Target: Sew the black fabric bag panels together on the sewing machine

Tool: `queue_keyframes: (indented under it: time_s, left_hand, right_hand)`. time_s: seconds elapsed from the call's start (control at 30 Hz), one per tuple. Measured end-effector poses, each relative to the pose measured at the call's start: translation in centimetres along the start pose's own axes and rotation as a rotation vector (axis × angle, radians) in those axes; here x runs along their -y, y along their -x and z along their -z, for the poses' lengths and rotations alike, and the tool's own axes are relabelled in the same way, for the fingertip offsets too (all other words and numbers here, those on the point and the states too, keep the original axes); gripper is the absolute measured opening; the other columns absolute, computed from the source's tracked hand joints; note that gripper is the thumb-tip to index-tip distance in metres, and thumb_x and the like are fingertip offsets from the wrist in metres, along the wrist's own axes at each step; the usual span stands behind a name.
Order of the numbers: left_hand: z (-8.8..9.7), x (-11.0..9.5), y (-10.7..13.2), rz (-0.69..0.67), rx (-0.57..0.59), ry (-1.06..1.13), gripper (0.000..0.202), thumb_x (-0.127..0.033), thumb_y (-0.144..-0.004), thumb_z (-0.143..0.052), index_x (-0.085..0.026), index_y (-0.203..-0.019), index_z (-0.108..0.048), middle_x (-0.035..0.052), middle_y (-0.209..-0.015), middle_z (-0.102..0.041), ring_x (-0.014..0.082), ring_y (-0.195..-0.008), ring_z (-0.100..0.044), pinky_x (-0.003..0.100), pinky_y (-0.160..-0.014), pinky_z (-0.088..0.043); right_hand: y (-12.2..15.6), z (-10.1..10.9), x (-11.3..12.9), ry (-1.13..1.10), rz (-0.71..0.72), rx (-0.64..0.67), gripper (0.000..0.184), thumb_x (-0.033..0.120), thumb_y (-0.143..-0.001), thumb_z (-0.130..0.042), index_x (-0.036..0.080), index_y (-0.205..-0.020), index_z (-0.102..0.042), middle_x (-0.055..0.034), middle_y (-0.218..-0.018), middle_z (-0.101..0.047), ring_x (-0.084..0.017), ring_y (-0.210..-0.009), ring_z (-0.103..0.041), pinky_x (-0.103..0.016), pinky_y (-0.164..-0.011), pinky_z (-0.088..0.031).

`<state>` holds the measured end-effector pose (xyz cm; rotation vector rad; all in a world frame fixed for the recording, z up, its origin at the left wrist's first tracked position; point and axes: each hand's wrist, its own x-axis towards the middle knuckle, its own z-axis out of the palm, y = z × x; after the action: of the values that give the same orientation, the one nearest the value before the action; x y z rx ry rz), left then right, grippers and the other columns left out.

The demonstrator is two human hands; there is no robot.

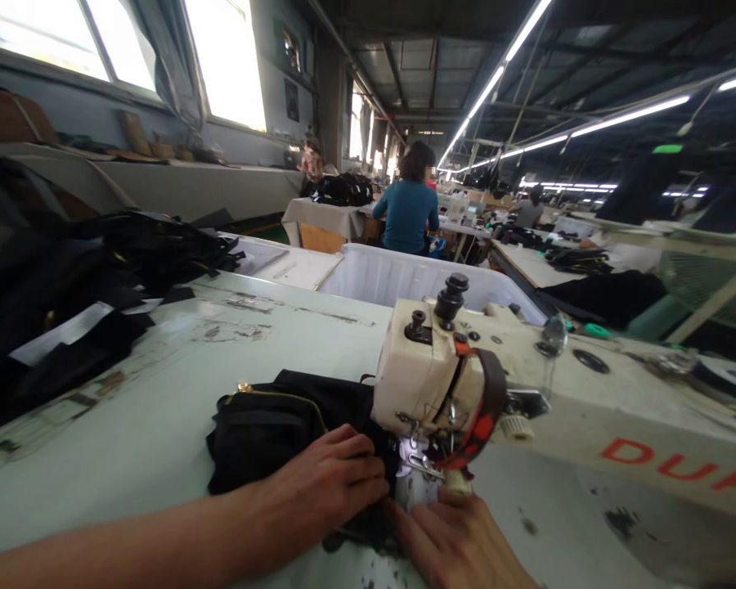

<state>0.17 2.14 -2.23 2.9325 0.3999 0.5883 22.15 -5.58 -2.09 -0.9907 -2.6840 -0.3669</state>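
A black fabric piece (pixel 263 438) with a gold zipper (pixel 244 388) lies bunched on the sewing table, its right side running toward the needle area. My left hand (pixel 331 478) rests over it, fingers curled and pressed together on the cloth, just left of the presser foot (pixel 422 465). Close to the foot's front right is my right hand (pixel 457 536), with bent fingers. Its leftmost digit meets the cloth's edge; whatever the other fingers pinch is hidden. The cream sewing machine (pixel 417 368) stands over the work, its small lamp lighting the needle area.
Black pieces (pixel 98 278) are heaped at the left of the table (pixel 202 327). Behind the machine is a white plastic bin (pixel 374 274). A person in a blue top (pixel 408 217) sits farther off, facing away. The machine's long arm (pixel 650 442) spans the right side.
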Motion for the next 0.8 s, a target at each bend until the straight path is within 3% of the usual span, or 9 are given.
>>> queue_keyframes:
  time_s: [0.23, 0.43, 0.8]
  left_hand:
    - [0.4, -0.1, -0.5, -0.003, 0.000, -0.038, 0.013, -0.025, -0.097, -0.054, -0.021, -0.107, -0.062, 0.0037, -0.094, -0.068, 0.0193, -0.093, -0.056, 0.032, -0.093, -0.038]
    - [-0.7, 0.8, -0.6, -0.007, -0.024, -0.097, 0.013, -0.028, -0.096, -0.056, -0.021, -0.105, -0.062, 0.0035, -0.094, -0.067, 0.0199, -0.094, -0.055, 0.032, -0.094, -0.038]
    - [-0.4, 1.3, -1.4, 0.000, -0.077, -0.101, 0.014, -0.025, -0.098, -0.052, -0.023, -0.107, -0.061, 0.0047, -0.100, -0.067, 0.0220, -0.102, -0.055, 0.037, -0.098, -0.037]
  right_hand:
    - [0.1, -1.6, -0.2, 0.098, 0.025, -0.116, 0.022, 0.019, -0.102, -0.039, 0.012, -0.106, -0.059, 0.0063, -0.057, -0.055, -0.011, -0.043, -0.054, -0.030, -0.049, -0.035]
    - [0.1, -1.8, -0.6, 0.114, -0.022, -0.169, 0.019, 0.018, -0.101, -0.041, 0.013, -0.108, -0.058, 0.0069, -0.057, -0.056, -0.009, -0.043, -0.056, -0.029, -0.046, -0.030]
    - [-1.4, -0.6, -0.4, 0.155, -0.132, -0.211, 0.039, 0.024, -0.107, -0.018, 0.015, -0.103, -0.056, 0.0059, -0.056, -0.060, -0.013, -0.046, -0.061, -0.031, -0.050, -0.032]
